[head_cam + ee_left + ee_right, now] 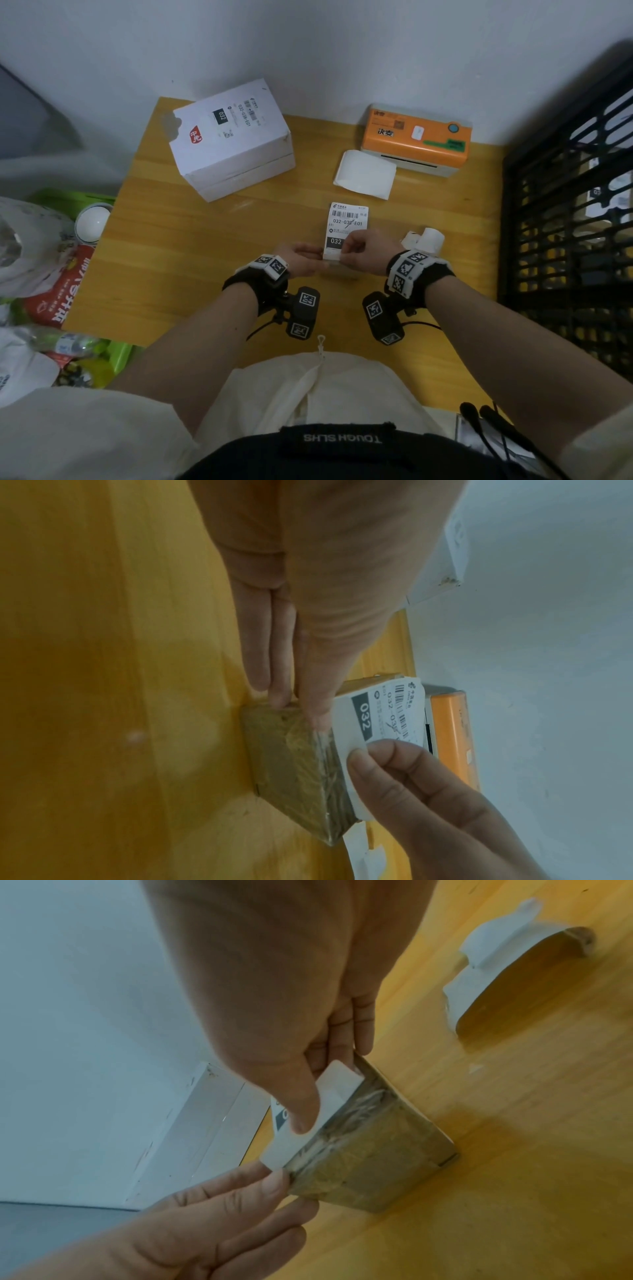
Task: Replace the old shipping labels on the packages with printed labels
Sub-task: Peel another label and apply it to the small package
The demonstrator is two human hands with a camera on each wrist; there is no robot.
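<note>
Peeling seems barely begun: right hand (363, 253) pinches the near corner of the crossed-out label (347, 222), left hand (301, 258) clamps the small brown package (291, 764); the far-left white box (233, 144) looks relabelled.

On your bench (205, 257), the large box (233, 144) sat back left, the printer (416, 138) back right, the small package (291, 764) before it, nearest you.

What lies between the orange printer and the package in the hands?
A loose white paper sheet, close to the printer; the head view shows it.
</note>
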